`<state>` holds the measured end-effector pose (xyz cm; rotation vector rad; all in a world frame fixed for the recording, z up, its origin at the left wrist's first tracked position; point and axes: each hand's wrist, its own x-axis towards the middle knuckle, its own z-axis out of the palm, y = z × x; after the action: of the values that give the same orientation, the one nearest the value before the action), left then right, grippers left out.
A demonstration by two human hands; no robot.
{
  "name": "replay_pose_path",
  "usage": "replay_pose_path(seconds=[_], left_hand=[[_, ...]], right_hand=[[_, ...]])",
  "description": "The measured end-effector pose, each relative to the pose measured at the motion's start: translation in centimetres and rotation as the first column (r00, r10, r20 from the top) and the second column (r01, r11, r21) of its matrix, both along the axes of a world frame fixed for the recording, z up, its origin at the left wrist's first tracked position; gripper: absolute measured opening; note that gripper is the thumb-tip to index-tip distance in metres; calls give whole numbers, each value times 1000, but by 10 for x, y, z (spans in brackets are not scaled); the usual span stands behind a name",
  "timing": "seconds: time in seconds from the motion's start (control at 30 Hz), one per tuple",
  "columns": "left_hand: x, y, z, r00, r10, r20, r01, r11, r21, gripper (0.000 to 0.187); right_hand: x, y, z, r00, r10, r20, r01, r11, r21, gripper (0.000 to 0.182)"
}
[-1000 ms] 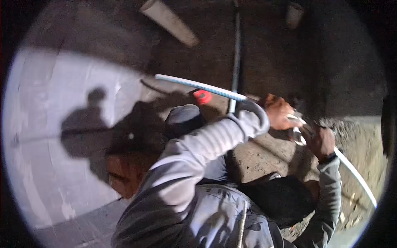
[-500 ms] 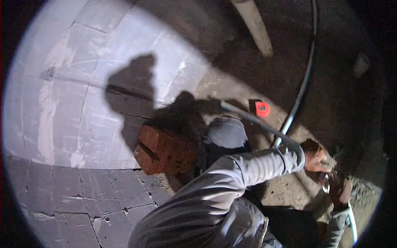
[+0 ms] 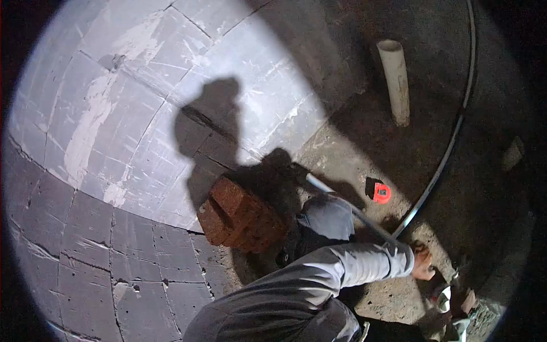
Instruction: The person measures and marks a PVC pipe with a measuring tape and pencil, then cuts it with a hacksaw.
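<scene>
My left hand [image 3: 423,264] is at the end of a grey sleeve on the right, with its fingers curled in; what they hold is hidden. A grey flexible pipe [image 3: 362,215] runs toward the left forearm. My right hand [image 3: 468,302] is lower right in dim light, partly hidden. At its fingers is a small white object with a red part [image 3: 443,299], too unclear to name. Above the hands, a red tape measure [image 3: 382,193] lies on the concrete floor.
Left of my arm stands a reddish brick block [image 3: 242,219] against the grey block wall [image 3: 142,114]. A pale pipe stub [image 3: 394,82] rises from the floor. Another long pipe [image 3: 456,134] curves down the right side. Rubble [image 3: 487,316] lies lower right.
My head view has shifted, so the wall, brick and tape measure appear lower and further right. My left hand has drawn away from the white object and my right hand.
</scene>
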<state>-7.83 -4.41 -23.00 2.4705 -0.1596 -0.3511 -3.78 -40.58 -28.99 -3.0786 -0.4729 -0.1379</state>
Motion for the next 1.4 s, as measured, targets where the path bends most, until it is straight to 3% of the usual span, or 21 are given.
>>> replay_pose_path(seconds=[0.03,0.07,0.17,0.27,0.4,0.5,0.53,0.63,0.67,0.7,0.73,0.77,0.83,0.87,0.93,0.97,1.03,1.2,1.27,1.37,1.4], left_hand=[[1,12,58,943,-134,-306,154,987,44,59],[0,15,44,947,-126,-295,148,987,55,59],[-1,12,-4,905,-402,141,383,913,141,38],[10,12,-9,748,-662,39,554,656,513,24],[14,13,-26,687,-723,77,614,633,471,23],[0,7,-56,538,-815,-215,806,423,413,27],[-11,2,-29,585,-729,-356,788,408,461,28],[-24,11,43,414,-718,-560,901,233,366,28],[-30,-10,-22,647,-619,-446,762,506,404,27],[-40,-18,-75,736,-553,-391,676,622,394,26],[-49,-26,-127,814,-478,-331,577,729,367,25],[-58,-23,-154,836,-479,-267,546,683,485,18],[-79,-12,-187,867,-480,-131,427,583,691,8],[-81,-7,-192,873,-467,-139,426,593,684,9],[-74,1,-188,884,-437,-166,432,630,645,12],[-71,3,-186,889,-426,-167,427,640,639,14],[-65,6,-183,897,-412,-161,416,661,624,17],[-54,23,-176,923,-357,-143,368,710,600,25],[-54,27,-180,934,-335,-124,341,732,591,28],[-55,31,-190,958,-279,-59,264,791,552,33],[-55,32,-191,966,-254,-43,238,817,525,34]], right_hand=[[3,30,30,980,-17,-200,17,1000,-3,58],[5,66,67,920,-45,-389,42,999,-16,57],[-2,80,79,929,93,-358,-85,996,38,53],[-9,86,65,915,231,-331,-227,973,52,50],[-17,97,57,874,369,-316,-371,927,55,45],[-17,106,62,815,502,-290,-507,860,64,41],[-16,104,67,780,565,-269,-575,817,47,40],[-11,103,81,630,746,-216,-773,629,-84,36],[-8,104,80,568,793,-220,-823,544,-162,35],[2,88,56,338,924,-176,-871,236,-432,34],[-1,103,84,614,726,-311,-768,640,-21,31],[-5,129,114,713,459,-530,-345,888,303,29],[-8,138,121,759,335,-558,-240,941,238,26],[-11,141,129,747,511,-427,-448,860,244,27],[-9,151,139,730,468,-498,-372,883,285,25],[-5,156,141,677,250,-692,-68,958,280,23],[-2,174,161,676,198,-709,-98,979,180,22],[1,125,80,691,297,-659,-65,934,352,16],[-7,144,105,832,286,-476,-175,949,264,16],[2,113,54,702,225,-675,30,938,345,20],[-3,98,24,535,476,-698,456,533,713,26]])
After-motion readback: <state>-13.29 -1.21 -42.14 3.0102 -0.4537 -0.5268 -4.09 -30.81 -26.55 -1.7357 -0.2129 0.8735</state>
